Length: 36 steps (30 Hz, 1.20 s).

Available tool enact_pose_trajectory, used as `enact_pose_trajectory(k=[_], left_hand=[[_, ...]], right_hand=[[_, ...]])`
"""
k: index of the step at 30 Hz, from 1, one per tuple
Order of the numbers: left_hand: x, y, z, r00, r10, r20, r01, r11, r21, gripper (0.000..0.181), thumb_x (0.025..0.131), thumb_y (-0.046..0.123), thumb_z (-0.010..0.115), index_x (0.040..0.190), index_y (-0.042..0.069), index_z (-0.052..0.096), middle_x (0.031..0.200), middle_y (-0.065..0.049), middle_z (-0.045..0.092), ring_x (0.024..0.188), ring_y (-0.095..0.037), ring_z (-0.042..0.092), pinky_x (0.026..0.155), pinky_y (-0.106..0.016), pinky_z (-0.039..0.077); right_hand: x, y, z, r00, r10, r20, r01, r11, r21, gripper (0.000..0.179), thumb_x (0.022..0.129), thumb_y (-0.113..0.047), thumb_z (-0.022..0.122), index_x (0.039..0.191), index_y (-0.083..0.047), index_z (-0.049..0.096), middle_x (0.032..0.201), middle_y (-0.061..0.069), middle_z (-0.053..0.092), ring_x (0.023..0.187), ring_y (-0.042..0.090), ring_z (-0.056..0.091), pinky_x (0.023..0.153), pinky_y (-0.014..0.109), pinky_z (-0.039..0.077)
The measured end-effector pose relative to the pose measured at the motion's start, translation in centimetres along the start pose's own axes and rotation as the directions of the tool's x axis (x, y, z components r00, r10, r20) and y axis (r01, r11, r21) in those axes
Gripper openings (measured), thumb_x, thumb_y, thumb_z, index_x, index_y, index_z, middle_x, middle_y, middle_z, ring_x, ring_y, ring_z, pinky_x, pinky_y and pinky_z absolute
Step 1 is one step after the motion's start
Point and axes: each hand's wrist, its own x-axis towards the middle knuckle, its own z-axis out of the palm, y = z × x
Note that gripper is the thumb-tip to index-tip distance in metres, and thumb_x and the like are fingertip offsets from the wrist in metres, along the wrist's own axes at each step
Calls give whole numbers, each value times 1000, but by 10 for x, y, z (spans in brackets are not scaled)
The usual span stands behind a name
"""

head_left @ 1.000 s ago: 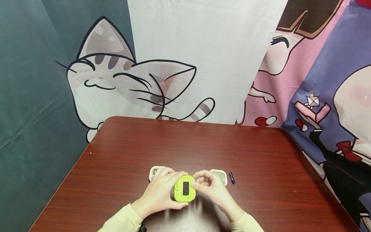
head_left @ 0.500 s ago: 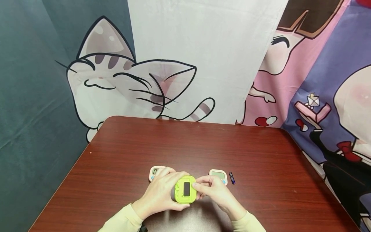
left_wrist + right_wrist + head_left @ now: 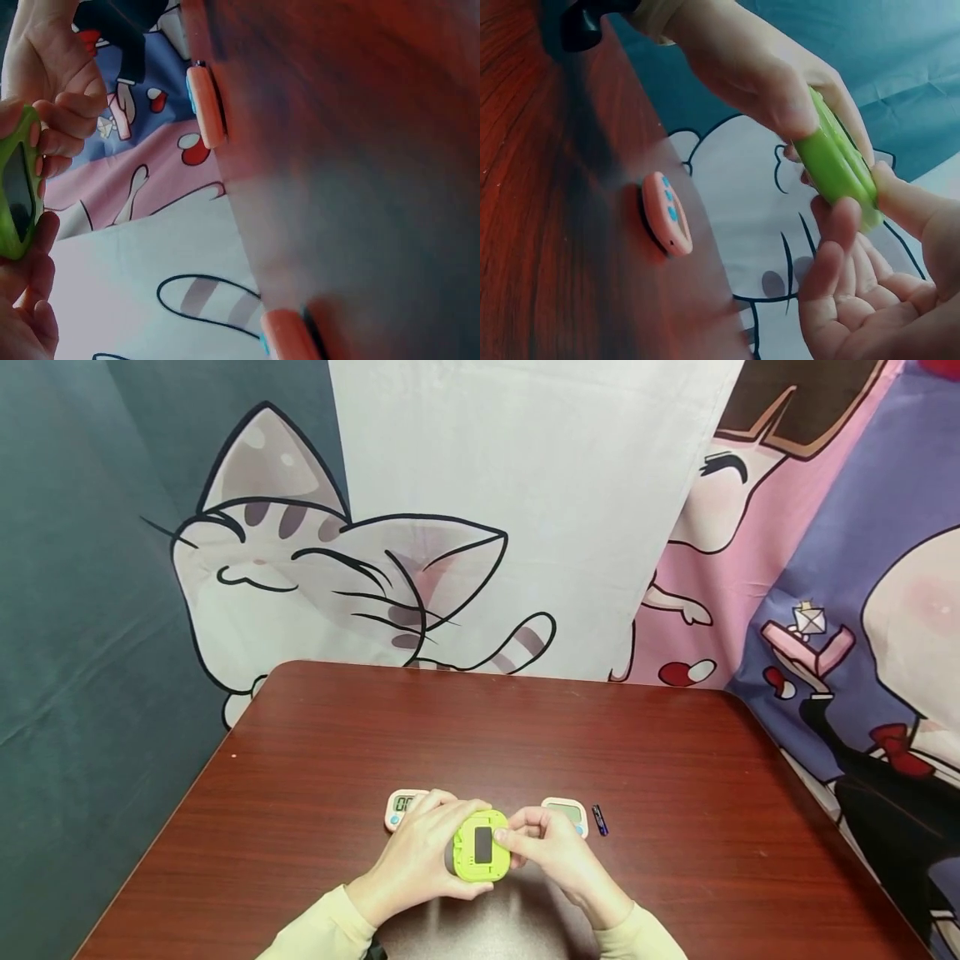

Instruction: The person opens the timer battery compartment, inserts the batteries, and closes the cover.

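A teal and white fabric backdrop (image 3: 75, 568), printed with a grey-and-white cartoon cat (image 3: 262, 560), fills the upper left of the head view, behind a broad reddish-brown wood-grain tabletop (image 3: 480, 727). At the lower left, a cream cloth sleeve (image 3: 322, 927) reaches in from the bottom edge. Right of it, in the lower middle, lies a pale peach plastic timer (image 3: 397, 810), rounded at the corners, with dark digits on its screen, partly covered by the left grip (image 3: 416, 852). That grip, a bare hand, is wrapped round a rounded lime-green plastic device (image 3: 483, 846) with a black rectangular panel on its face. The device is at the bottom centre of the frame, held above the tabletop. At its right edge the right grip (image 3: 551, 852), also bare, pinches it between thumb and fingers. Partly hidden behind the right grip lies a second pale peach timer (image 3: 567, 812), and just right of that a small dark blue cylindrical battery (image 3: 600, 820). Pink and purple printed fabric (image 3: 817, 552) hangs at the upper right
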Motion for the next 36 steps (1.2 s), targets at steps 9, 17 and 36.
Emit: enact_pose_trajectory(k=[9,17,36], left_hand=[[2,-3,3,1000,-10,-18,10,1000,2,82,55,54,84,123,17,56,103,12,65,92,-12,50,86,-32,37],[0,-4,4,996,-33,-89,40,996,81,88,50,59,84,124,17,57,106,12,65,92,-12,50,76,-36,36],[-1,-2,-2,988,-149,-43,150,988,30,82,57,64,76,126,23,58,92,14,60,91,-8,46,74,-39,32]], right_hand=[[-2,2,3,992,-117,-50,118,993,14,27,92,-9,59,101,16,55,74,-4,60,57,5,52,57,20,47],[-9,3,0,995,-102,7,102,995,2,32,88,-10,63,108,14,54,80,-1,64,64,7,59,62,23,50],[-13,10,3,888,-427,-174,387,895,-221,17,75,0,76,87,-2,64,79,5,63,70,5,59,62,24,52]])
